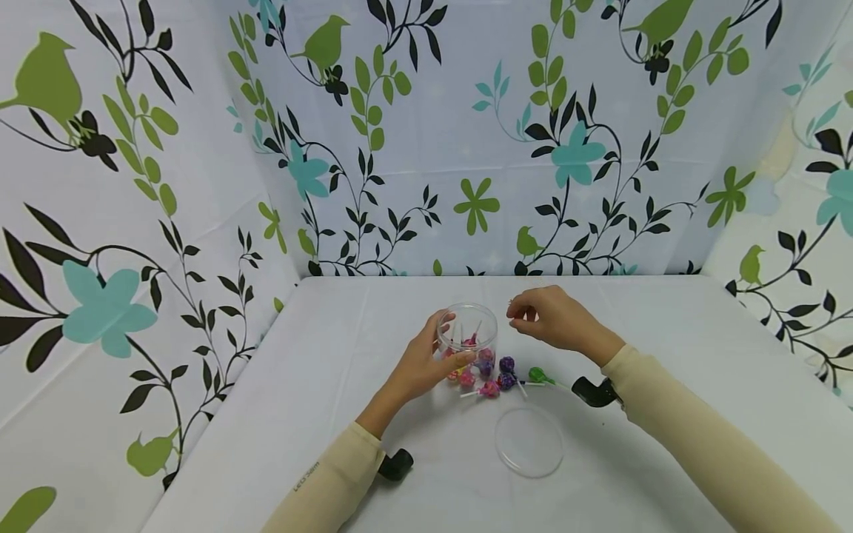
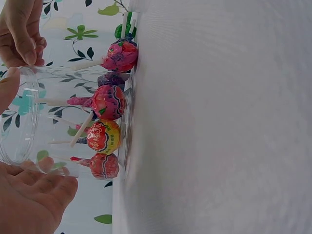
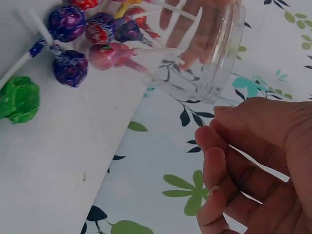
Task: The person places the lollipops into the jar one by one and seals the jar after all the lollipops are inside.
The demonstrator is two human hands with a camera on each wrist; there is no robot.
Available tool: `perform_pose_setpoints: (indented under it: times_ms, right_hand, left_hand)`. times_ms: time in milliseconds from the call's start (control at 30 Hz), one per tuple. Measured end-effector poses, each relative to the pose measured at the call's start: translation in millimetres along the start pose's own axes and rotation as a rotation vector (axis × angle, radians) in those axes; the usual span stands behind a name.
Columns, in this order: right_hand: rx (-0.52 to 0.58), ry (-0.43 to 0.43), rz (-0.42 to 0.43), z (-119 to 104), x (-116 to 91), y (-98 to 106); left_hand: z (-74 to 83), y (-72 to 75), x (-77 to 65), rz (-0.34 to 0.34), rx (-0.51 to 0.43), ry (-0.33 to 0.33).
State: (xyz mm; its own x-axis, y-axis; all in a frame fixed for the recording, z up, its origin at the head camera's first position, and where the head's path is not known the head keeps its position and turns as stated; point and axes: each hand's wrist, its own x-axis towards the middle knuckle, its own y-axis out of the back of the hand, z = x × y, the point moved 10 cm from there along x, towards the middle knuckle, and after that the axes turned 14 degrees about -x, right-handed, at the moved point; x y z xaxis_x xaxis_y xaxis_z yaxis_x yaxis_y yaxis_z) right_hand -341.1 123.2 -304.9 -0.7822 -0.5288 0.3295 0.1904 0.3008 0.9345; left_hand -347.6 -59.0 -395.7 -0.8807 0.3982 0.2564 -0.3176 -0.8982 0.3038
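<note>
My left hand (image 1: 421, 370) grips a clear plastic jar (image 1: 492, 329) that stands upright with its top uncovered. Several wrapped lollipops (image 2: 103, 136) sit inside with their sticks pointing up. To the right of the jar's rim, my right hand (image 1: 556, 317) hovers with its fingers loosely bent; the right wrist view shows nothing between thumb and fingertips (image 3: 207, 136). On the table beside the jar lie loose lollipops: purple ones (image 3: 70, 68), a green one (image 1: 538, 375) and a pink one (image 1: 490, 389).
A round clear lid (image 1: 496, 444) lies flat on the white table (image 1: 633, 459), nearer to me than the lollipops. Patterned cloth (image 1: 400, 185) with leaves and birds hangs behind the table and at both sides.
</note>
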Motion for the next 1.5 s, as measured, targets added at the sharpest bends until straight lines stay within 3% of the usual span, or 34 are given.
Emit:
perform_pose_setpoints:
  times_ms: [600, 1000, 1500]
  right_hand:
    - [0.056, -0.061, -0.101, 25, -40, -26]
    - [0.079, -0.081, -0.190, 35, -55, -50]
    - [0.090, -0.084, -0.219, 38, -64, -69]
  left_hand:
    - [-2.1, 0.6, 1.5, -0.003, -0.005, 0.004]
    - [-1.5, 0.4, 0.6, -0.003, -0.008, 0.007]
    - [-2.3, 0.2, 0.4, 0.005, 0.013, 0.013]
